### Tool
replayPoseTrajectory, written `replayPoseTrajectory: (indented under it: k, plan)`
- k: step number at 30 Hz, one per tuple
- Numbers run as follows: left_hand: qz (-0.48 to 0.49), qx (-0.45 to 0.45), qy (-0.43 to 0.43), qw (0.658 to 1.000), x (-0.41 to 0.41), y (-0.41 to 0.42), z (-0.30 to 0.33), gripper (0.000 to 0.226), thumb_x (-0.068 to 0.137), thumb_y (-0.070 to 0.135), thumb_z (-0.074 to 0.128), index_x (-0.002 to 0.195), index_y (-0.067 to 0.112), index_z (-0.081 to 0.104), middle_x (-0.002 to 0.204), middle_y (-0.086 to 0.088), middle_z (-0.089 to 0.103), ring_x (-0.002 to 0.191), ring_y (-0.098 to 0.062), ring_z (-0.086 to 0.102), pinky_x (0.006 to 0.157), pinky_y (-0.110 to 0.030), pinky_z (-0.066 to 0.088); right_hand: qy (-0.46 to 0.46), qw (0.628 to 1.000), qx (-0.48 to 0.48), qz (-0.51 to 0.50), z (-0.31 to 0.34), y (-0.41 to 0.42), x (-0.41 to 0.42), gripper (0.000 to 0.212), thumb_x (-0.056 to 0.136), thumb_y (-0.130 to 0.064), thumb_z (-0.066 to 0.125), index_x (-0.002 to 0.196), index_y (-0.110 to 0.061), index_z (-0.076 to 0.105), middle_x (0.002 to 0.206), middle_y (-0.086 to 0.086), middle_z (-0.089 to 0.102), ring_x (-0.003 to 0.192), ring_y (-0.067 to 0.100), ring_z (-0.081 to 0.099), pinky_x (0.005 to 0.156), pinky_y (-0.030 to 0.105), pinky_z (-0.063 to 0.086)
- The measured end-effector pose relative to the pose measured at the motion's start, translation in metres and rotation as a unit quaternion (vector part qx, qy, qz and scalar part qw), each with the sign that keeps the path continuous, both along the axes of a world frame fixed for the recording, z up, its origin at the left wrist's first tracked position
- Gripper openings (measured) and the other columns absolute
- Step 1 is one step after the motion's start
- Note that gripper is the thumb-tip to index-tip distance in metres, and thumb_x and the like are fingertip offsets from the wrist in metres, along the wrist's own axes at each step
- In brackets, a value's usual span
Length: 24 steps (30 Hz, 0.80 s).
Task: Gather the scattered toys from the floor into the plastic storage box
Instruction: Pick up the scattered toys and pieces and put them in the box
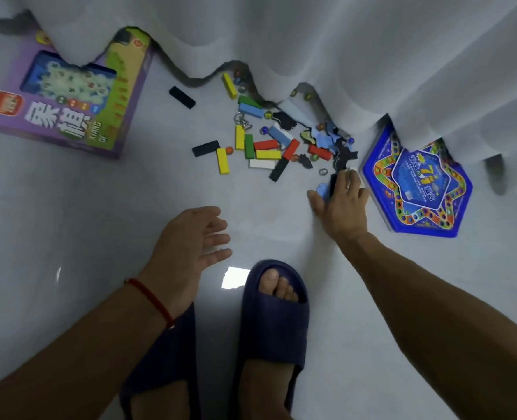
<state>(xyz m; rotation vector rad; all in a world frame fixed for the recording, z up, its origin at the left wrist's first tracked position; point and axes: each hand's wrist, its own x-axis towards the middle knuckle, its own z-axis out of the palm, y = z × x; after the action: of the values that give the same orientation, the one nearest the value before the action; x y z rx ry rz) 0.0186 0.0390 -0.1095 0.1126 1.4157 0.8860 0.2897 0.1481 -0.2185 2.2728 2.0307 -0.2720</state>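
A big white curtain [311, 40] hung down to the pale floor [69, 222], and its wavy edge hid some of the toys. A purple game box [69, 101] lay far to the left, and a blue star game board [417, 183] lay to the right, partly under the curtain. Between them sat a pile of colored blocks [263, 147], dark puzzle pieces [345, 153] and small marbles [229, 150]. The plastic storage box was not in sight. The right hand [342, 201] reached down by the board, its fingers curled around a few small blue and dark pieces. I think it should squeeze them snugly and lift slowly so none slip out. The left hand [190, 247] was above the floor, fingers spread loose, holding nothing
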Motion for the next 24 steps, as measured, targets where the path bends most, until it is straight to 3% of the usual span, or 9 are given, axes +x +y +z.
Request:
replayPoseTrajectory:
  k: [4, 9, 13, 17, 20, 24]
  plan:
    - [0.0, -0.009, 0.008, 1.0, 0.007, 0.0, -0.004, 0.026, 0.096, 0.019, 0.054, 0.117, 0.006, 0.062, 0.121, -0.02, 0.062, 0.106, -0.033, 0.063, 0.077, -0.037, 0.057, 0.025, 0.997, 0.071, 0.013, -0.009, -0.023, -0.004, 0.055, 0.099, -0.043, 0.05, 0.133, 0.0, 0.046, 0.143, 0.021, 0.038, 0.124, 0.036, 0.042, 0.105, 0.046, 0.039]
    - [-0.013, -0.002, 0.011, 1.0, 0.011, -0.007, -0.007, 0.025, 0.097, 0.02, 0.052, 0.116, 0.008, 0.062, 0.117, -0.018, 0.064, 0.101, -0.03, 0.065, 0.075, -0.036, 0.057, 0.115, 0.988, 0.09, -0.058, -0.005, -0.04, -0.005, 0.05, 0.091, -0.049, 0.063, 0.122, -0.011, 0.052, 0.129, 0.011, 0.041, 0.108, 0.024, 0.05, 0.087, 0.034, 0.053]
    - [-0.03, -0.002, 0.017, 0.999, 0.013, -0.01, -0.009, 0.024, 0.098, 0.019, 0.05, 0.118, 0.009, 0.061, 0.115, -0.015, 0.064, 0.1, -0.029, 0.065, 0.074, -0.036, 0.056, 0.215, 0.97, 0.058, -0.1, 0.002, -0.04, 0.002, 0.046, 0.085, -0.044, 0.073, 0.113, -0.015, 0.05, 0.12, 0.002, 0.035, 0.083, 0.017, 0.057, 0.083, 0.026, 0.052]
    - [-0.036, -0.003, 0.022, 0.999, 0.014, -0.011, -0.009, 0.026, 0.098, 0.019, 0.051, 0.119, 0.008, 0.06, 0.115, -0.015, 0.064, 0.101, -0.029, 0.065, 0.077, -0.037, 0.056, 0.235, 0.963, 0.043, -0.125, 0.004, -0.036, 0.005, 0.059, 0.08, -0.041, 0.079, 0.121, -0.015, 0.047, 0.127, 0.006, 0.036, 0.09, 0.019, 0.058, 0.083, 0.023, 0.047]
    - [-0.04, -0.004, 0.024, 0.999, 0.015, -0.011, -0.009, 0.026, 0.099, 0.021, 0.05, 0.119, 0.008, 0.06, 0.114, -0.014, 0.064, 0.102, -0.029, 0.064, 0.079, -0.038, 0.056, 0.239, 0.955, 0.04, -0.171, 0.006, -0.033, 0.004, 0.079, 0.076, -0.044, 0.082, 0.136, -0.016, 0.039, 0.139, 0.009, 0.034, 0.097, 0.015, 0.048, 0.092, 0.029, 0.047]
    - [-0.047, -0.006, 0.025, 0.999, 0.016, -0.011, -0.01, 0.025, 0.099, 0.02, 0.05, 0.119, 0.008, 0.06, 0.113, -0.013, 0.064, 0.101, -0.028, 0.064, 0.081, -0.04, 0.056, 0.251, 0.953, 0.012, -0.168, 0.009, -0.029, 0.003, 0.072, 0.079, -0.041, 0.08, 0.135, -0.013, 0.044, 0.131, 0.008, 0.047, 0.106, 0.019, 0.056, 0.097, 0.034, 0.05]
